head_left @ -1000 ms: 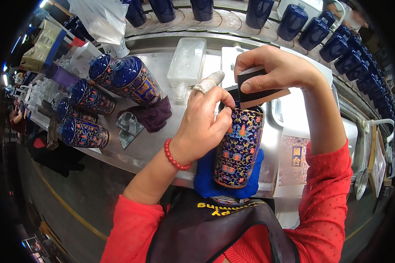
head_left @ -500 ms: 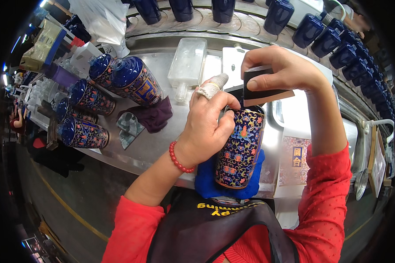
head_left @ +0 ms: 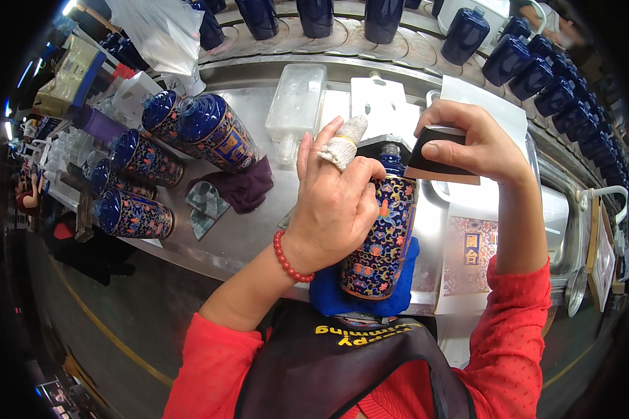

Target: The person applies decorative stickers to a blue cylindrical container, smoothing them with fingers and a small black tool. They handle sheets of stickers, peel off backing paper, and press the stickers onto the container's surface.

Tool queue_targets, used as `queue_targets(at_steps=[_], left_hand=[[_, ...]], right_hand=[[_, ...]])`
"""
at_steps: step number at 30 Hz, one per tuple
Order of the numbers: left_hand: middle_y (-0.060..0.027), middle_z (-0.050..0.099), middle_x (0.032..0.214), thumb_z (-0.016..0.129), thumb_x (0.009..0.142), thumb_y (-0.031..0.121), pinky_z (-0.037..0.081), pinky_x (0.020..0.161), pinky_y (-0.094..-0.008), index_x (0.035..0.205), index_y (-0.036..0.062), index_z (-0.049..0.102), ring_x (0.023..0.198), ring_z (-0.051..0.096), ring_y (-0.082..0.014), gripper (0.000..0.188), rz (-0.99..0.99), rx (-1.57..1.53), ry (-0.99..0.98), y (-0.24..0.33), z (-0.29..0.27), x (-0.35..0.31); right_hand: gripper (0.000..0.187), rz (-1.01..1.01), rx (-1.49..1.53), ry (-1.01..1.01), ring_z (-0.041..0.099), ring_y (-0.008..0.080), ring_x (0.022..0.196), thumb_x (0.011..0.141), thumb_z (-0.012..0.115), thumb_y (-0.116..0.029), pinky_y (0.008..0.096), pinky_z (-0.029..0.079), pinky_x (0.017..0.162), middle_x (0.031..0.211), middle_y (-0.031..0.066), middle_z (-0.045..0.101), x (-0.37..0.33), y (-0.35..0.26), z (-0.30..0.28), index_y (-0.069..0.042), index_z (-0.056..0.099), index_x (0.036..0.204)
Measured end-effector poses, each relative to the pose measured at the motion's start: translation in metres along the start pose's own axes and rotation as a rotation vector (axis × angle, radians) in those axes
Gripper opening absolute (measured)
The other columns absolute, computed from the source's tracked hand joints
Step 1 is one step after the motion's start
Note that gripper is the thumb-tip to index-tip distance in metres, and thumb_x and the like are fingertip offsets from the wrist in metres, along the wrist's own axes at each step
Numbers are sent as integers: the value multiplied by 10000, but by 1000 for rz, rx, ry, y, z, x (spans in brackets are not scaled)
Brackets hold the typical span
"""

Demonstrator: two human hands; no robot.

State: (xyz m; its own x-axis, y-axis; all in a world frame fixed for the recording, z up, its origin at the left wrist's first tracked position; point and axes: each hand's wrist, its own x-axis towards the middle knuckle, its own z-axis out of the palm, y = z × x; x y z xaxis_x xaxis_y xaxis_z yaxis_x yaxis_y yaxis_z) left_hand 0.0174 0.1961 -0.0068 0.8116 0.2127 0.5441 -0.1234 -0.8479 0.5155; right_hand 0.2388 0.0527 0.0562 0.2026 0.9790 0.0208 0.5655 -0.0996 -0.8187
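Note:
A dark blue bottle with a colourful floral wrap leans on a blue cloth at the table's near edge. My left hand presses on its upper left side, thumb and index finger curled in against it. One finger of that hand wears a pale knitted finger cover and points upward. In my right hand is a black scraper with a tan edge, gripped between thumb and fingers. The scraper sits just right of the bottle's shoulder; whether it touches cannot be made out. The bottle's neck shows between my hands.
Several wrapped bottles stand at the left beside a purple cloth. A clear empty bottle lies behind my left hand. Printed floral sheets lie at the right. Plain blue bottles line a curved conveyor at the back.
My right hand has moved right with the scraper, uncovering the bottle's neck. My left hand has shifted slightly right, lower over the bottle's side. The conveyor bottles have moved along to the right.

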Motion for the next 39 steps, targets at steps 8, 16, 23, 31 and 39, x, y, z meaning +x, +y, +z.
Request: queue_targets(at_steps=[8, 16, 23, 31, 39], left_hand=[[-313, 496, 1462, 589, 828, 38, 166, 1204, -594, 1055, 72, 653, 1429, 376, -503, 238, -38, -32, -7, -4, 2, 1], [-318, 502, 1452, 593, 827, 38, 165, 1203, -592, 1049, 72, 657, 1426, 374, -504, 233, -11, 12, -25, -2, 0, 0], [-314, 530, 1426, 600, 822, 33, 177, 1204, -581, 1049, 57, 678, 1402, 403, -511, 241, -14, -1, 7, -3, 0, 1], [-310, 528, 1436, 610, 809, 21, 185, 1200, -586, 1044, 51, 682, 1414, 400, -504, 248, 26, 28, 21, 1, 0, -2], [-310, 527, 1435, 610, 809, 25, 188, 1203, -580, 1027, 53, 685, 1415, 400, -503, 233, 3, -1, 42, -2, 0, 1]], right_hand=[[349, 47, 85, 47, 588, 92, 824, 891, 782, -340, 254, 481, 716, 902, 16, 642, -8, 2, 1, -27, 683, 1007], [283, -37, 75, 57, 595, 79, 855, 920, 774, -245, 253, 494, 747, 903, 15, 668, -6, 3, 2, -8, 681, 1044], [282, -26, 64, 54, 595, 86, 868, 922, 768, -245, 260, 494, 766, 914, 18, 668, -5, 1, 2, -5, 680, 1042], [276, -60, 67, 67, 595, 81, 862, 918, 773, -240, 256, 495, 757, 907, 14, 667, -5, 3, 3, -11, 681, 1041], [325, 5, 66, 74, 591, 81, 827, 902, 780, -309, 245, 484, 714, 906, 10, 644, -6, 5, 1, -23, 680, 1020]])
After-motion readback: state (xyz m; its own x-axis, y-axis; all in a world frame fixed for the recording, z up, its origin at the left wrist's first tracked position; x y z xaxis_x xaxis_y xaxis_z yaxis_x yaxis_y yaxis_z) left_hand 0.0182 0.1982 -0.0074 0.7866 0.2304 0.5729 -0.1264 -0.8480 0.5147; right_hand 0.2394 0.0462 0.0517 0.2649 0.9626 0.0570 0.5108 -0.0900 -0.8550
